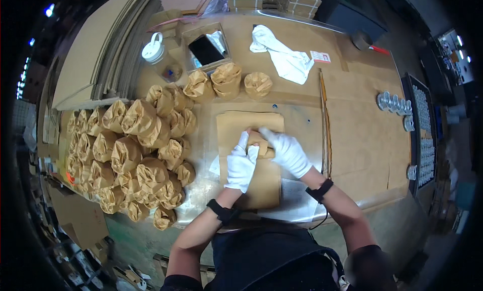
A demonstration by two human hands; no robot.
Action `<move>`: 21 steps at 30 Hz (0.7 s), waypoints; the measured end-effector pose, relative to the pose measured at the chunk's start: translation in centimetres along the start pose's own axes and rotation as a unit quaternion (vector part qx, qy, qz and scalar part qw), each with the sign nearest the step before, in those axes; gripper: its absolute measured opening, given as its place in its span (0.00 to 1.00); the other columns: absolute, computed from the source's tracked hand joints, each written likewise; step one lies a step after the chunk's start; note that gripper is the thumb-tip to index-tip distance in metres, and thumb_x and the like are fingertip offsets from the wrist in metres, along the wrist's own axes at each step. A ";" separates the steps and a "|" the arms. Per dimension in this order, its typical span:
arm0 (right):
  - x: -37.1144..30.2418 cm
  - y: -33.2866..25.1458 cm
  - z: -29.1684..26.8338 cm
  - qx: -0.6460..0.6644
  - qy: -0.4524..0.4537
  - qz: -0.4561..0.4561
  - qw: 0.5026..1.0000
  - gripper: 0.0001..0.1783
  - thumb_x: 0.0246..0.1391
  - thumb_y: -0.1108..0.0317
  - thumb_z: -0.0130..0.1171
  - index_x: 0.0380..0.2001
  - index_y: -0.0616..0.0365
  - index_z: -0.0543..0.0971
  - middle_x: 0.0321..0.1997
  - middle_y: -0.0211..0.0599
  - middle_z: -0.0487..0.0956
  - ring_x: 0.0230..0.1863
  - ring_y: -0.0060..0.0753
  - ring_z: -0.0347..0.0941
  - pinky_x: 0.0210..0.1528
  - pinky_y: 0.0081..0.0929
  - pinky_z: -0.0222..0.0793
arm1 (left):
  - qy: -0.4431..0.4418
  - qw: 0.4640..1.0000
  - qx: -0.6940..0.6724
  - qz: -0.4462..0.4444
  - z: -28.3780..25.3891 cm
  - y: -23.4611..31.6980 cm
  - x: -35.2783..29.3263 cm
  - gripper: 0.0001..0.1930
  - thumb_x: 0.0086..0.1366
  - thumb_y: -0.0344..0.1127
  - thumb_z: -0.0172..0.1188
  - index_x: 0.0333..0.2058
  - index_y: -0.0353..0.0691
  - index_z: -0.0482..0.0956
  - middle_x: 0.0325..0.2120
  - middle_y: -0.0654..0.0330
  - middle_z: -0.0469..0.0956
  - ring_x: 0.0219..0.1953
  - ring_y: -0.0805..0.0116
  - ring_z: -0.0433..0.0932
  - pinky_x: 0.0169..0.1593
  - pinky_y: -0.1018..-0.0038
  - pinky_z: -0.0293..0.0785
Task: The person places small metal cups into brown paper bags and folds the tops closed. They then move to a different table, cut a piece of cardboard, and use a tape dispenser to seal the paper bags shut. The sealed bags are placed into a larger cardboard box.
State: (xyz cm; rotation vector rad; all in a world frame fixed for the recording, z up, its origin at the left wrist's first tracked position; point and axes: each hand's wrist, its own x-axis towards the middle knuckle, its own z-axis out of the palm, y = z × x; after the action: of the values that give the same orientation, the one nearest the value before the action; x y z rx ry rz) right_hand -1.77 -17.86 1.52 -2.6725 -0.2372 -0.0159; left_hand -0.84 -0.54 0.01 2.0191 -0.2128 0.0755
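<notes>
A brown paper bundle point(261, 145) sits between 2 gloved hands, above the middle of a stack of brown paper sheets point(259, 193). What the paper encloses, if anything, is hidden. The left hand point(240, 166) has its fingers bent closed around the bundle's left side, apparently to steady it and stop the folds springing back. The right hand point(288, 152) reaches over from the other side, fingers partly curled near the upper edge; blur there means I cannot tell whether they pinch the paper or only press it.

The sheets lie squarely in front of the person, probably so both hands meet over them without stretching. To the left, many wrapped paper parcels point(136, 155) crowd together, some leaning on others – grouped, it seems, to leave the middle free for the hands. Beyond the sheets, 3 more parcels point(226, 80) stand near an open box point(227, 39) holding a phone point(206, 50). Far right, silver metal parts point(394, 104) stand beside a dark tray point(412, 85), likely kept at the edge within reach.
</notes>
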 end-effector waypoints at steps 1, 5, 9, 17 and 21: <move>0.1 0.7 -0.3 -0.016 -0.070 0.040 0.997 0.30 0.43 0.69 0.67 0.54 0.53 0.77 0.44 0.46 0.83 0.45 0.46 0.81 0.46 0.38 0.78 | 0.021 0.999 -0.036 0.008 0.1 0.5 -0.1 0.24 0.68 0.39 0.58 0.62 0.44 0.72 0.41 0.41 0.82 0.30 0.48 0.82 0.35 0.62 0.78; -1.1 -2.2 3.0 0.050 0.117 0.127 0.984 0.19 0.46 0.70 0.63 0.45 0.52 0.84 0.30 0.46 0.83 0.33 0.49 0.81 0.38 0.41 0.78 | 0.026 0.986 -0.129 -0.097 0.5 -0.4 -2.4 0.24 0.72 0.36 0.53 0.65 0.43 0.68 0.53 0.46 0.79 0.48 0.54 0.80 0.53 0.68 0.74; -1.5 -10.7 -0.1 0.030 0.064 0.086 0.994 0.18 0.45 0.74 0.59 0.42 0.54 0.85 0.34 0.48 0.83 0.35 0.50 0.81 0.39 0.41 0.78 | 0.057 0.975 -0.169 -0.129 -1.4 -2.1 -4.3 0.25 0.73 0.35 0.52 0.67 0.41 0.64 0.62 0.50 0.70 0.61 0.58 0.70 0.64 0.68 0.64; -4.5 -9.9 1.3 0.173 0.001 -0.017 0.985 0.17 0.47 0.71 0.58 0.42 0.49 0.85 0.31 0.42 0.82 0.35 0.47 0.79 0.45 0.41 0.76 | -0.061 0.953 -0.144 -0.259 -13.2 -1.5 -9.0 0.22 0.67 0.30 0.50 0.60 0.36 0.70 0.54 0.56 0.75 0.57 0.66 0.71 0.64 0.72 0.65; -7.7 -3.8 0.3 0.304 -0.042 0.164 0.937 0.18 0.52 0.74 0.56 0.46 0.52 0.84 0.40 0.42 0.85 0.43 0.37 0.82 0.50 0.30 0.77 | -0.084 0.917 0.266 -0.283 -18.0 -2.2 -13.2 0.24 0.69 0.34 0.54 0.63 0.38 0.68 0.56 0.44 0.74 0.56 0.47 0.76 0.58 0.57 0.73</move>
State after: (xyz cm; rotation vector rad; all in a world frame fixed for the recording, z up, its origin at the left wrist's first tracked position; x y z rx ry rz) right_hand -9.97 -15.62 2.50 -2.0622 0.1629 0.2383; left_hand -12.64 18.07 4.06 2.5550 0.3291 -0.4549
